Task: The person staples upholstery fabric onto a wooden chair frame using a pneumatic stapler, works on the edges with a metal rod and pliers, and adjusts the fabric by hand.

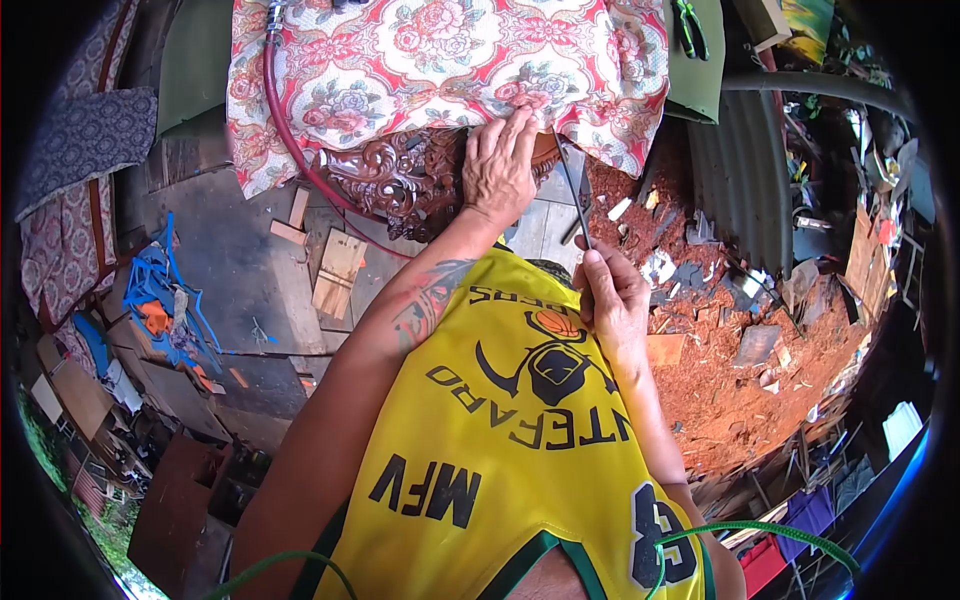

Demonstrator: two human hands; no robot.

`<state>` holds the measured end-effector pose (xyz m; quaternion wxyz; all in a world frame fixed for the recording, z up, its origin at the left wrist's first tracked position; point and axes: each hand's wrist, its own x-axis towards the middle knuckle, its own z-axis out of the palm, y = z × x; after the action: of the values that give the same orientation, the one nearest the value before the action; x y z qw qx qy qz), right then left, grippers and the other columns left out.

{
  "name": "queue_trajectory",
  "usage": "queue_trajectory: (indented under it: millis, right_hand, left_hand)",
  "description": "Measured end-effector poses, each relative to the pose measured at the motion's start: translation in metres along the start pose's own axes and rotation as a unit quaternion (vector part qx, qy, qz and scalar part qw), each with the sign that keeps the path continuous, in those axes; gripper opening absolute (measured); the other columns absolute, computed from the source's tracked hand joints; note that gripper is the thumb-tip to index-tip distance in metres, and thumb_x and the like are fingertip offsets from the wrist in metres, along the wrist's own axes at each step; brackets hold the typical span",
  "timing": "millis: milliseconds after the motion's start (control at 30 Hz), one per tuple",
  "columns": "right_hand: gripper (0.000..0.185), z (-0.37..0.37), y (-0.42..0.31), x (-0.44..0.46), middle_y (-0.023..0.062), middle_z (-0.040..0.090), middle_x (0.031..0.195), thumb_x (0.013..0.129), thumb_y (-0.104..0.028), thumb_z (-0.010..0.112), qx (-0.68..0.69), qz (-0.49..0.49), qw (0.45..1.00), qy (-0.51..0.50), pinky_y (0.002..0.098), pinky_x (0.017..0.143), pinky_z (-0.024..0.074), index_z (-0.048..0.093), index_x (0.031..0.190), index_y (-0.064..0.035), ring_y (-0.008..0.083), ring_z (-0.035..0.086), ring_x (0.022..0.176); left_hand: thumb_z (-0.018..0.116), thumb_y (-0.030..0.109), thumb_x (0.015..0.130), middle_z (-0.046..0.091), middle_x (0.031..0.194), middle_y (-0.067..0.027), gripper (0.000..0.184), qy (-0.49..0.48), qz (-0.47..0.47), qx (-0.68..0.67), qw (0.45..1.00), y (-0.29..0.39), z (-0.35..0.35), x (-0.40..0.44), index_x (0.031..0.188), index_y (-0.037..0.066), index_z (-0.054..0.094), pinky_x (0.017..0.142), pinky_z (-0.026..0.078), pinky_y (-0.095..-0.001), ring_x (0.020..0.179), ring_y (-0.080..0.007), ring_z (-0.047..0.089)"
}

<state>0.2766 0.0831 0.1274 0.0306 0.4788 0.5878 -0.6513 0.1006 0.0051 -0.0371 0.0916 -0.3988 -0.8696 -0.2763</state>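
Note:
My left hand (500,165) lies with its fingers stretched over the lower edge of a floral fabric (440,75), which is red, cream and blue-grey. Beneath that edge, carved dark brown wood (400,185) with scrollwork shows beside my left wrist. In my right hand (613,290), close to my chest, the fingers are closed around a long thin dark rod (573,185). Its far end reaches up to the fabric edge, just right of my left fingers. What that tip touches is too small to make out.
A red hose (275,100) runs down the fabric's left side. Green-handled pliers (690,28) rest on a green surface at upper right. Wood blocks (338,270) and a blue strappy bundle (165,295) lie at left. Reddish sawdust (740,400) and scraps cover the ground at right.

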Motion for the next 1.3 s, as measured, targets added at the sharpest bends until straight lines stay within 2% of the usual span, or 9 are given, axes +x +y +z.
queue_trajectory:
  millis: [567, 667, 700, 767, 833, 900, 1033, 1100, 1300]
  right_hand:
    - [0.029, -0.003, 0.002, -0.003, -0.0037, 0.061, 0.076, 0.107, -0.023, 0.060, 0.016, -0.077, 0.997, 0.009, 0.0191, 0.043, 0.0321, 0.070, 0.126, -0.0027, 0.0001, 0.043, 0.048]
    - [0.033, -0.009, 0.002, -0.003, -0.0032, 0.062, 0.077, 0.106, -0.027, 0.063, 0.011, -0.085, 0.996, 0.019, 0.0195, 0.048, 0.0348, 0.070, 0.126, -0.0014, 0.0010, 0.046, 0.054]
    - [0.037, -0.010, 0.000, -0.006, -0.0030, 0.063, 0.077, 0.105, -0.030, 0.064, 0.011, -0.087, 0.996, 0.023, 0.0202, 0.052, 0.0369, 0.070, 0.126, 0.0002, 0.0018, 0.048, 0.059]
    - [0.037, -0.012, -0.003, -0.007, -0.0032, 0.063, 0.077, 0.105, -0.030, 0.065, 0.035, -0.079, 0.996, 0.028, 0.0205, 0.052, 0.0365, 0.070, 0.126, 0.0001, 0.0019, 0.047, 0.059]
    - [0.037, -0.012, -0.004, -0.007, -0.0033, 0.063, 0.077, 0.105, -0.030, 0.065, 0.054, -0.072, 0.995, 0.031, 0.0208, 0.052, 0.0361, 0.070, 0.126, 0.0001, 0.0019, 0.046, 0.058]
    - [0.034, -0.010, -0.003, -0.004, -0.0039, 0.062, 0.077, 0.105, -0.027, 0.064, 0.046, -0.071, 0.996, 0.040, 0.0204, 0.051, 0.0350, 0.070, 0.125, -0.0006, 0.0012, 0.045, 0.057]
    - [0.032, -0.007, -0.012, -0.006, -0.0045, 0.062, 0.078, 0.106, -0.025, 0.063, 0.044, -0.059, 0.996, 0.054, 0.0194, 0.050, 0.0336, 0.070, 0.125, -0.0017, 0.0002, 0.044, 0.056]
    - [0.030, -0.008, -0.013, -0.002, -0.0046, 0.062, 0.077, 0.106, -0.025, 0.063, 0.080, -0.061, 0.994, 0.052, 0.0192, 0.050, 0.0339, 0.071, 0.125, -0.0024, -0.0001, 0.044, 0.057]
    - [0.029, -0.013, -0.013, 0.004, -0.0036, 0.063, 0.077, 0.106, -0.024, 0.062, 0.096, -0.062, 0.992, 0.061, 0.0192, 0.046, 0.0324, 0.071, 0.125, -0.0033, 0.0004, 0.043, 0.051]
  left_hand:
    - [0.064, 0.009, 0.081, 0.055, 0.148, -0.0097, 0.057, -0.052, 0.016, -0.006, 0.999, -0.002, -0.022, 0.003, 0.137, 0.002, 0.058, 0.110, 0.038, -0.0462, 0.131, -0.0284, 0.049]
    - [0.063, 0.000, 0.089, 0.066, 0.138, -0.0058, 0.043, -0.109, 0.113, -0.014, 0.987, -0.040, -0.030, 0.014, 0.129, 0.012, 0.069, 0.104, 0.045, -0.0429, 0.121, -0.0260, 0.060]
    - [0.064, -0.001, 0.091, 0.067, 0.136, -0.0031, 0.042, -0.045, 0.133, 0.017, 0.990, -0.054, -0.040, 0.025, 0.128, 0.018, 0.070, 0.103, 0.045, -0.0423, 0.117, -0.0247, 0.063]
    - [0.074, 0.029, 0.093, 0.062, 0.143, -0.0080, 0.045, 0.022, 0.052, 0.088, 0.994, -0.064, -0.069, 0.062, 0.137, 0.022, 0.067, 0.113, 0.034, -0.0518, 0.130, -0.0307, 0.054]
    - [0.080, 0.065, 0.076, 0.045, 0.156, -0.0134, 0.087, 0.010, 0.039, 0.123, 0.992, -0.076, -0.082, 0.095, 0.150, 0.026, 0.053, 0.117, 0.027, -0.0570, 0.145, -0.0332, 0.038]
    - [0.077, 0.073, 0.073, 0.044, 0.158, -0.0106, 0.097, -0.012, 0.069, 0.151, 0.986, -0.080, -0.082, 0.111, 0.155, 0.031, 0.048, 0.117, 0.025, -0.0596, 0.146, -0.0341, 0.037]
    - [0.072, 0.073, 0.077, 0.033, 0.167, -0.0050, 0.097, -0.076, 0.078, 0.135, 0.985, -0.092, -0.089, 0.119, 0.160, 0.037, 0.037, 0.119, 0.021, -0.0639, 0.150, -0.0351, 0.031]
    - [0.085, 0.043, 0.078, 0.034, 0.165, -0.0190, 0.096, -0.151, 0.009, 0.096, 0.984, -0.079, -0.102, 0.124, 0.160, 0.022, 0.040, 0.119, 0.024, -0.0598, 0.148, -0.0420, 0.033]
    - [0.083, 0.040, 0.081, 0.030, 0.166, -0.0175, 0.091, -0.169, 0.039, 0.130, 0.976, -0.084, -0.105, 0.126, 0.158, 0.018, 0.041, 0.117, 0.026, -0.0592, 0.146, -0.0435, 0.032]
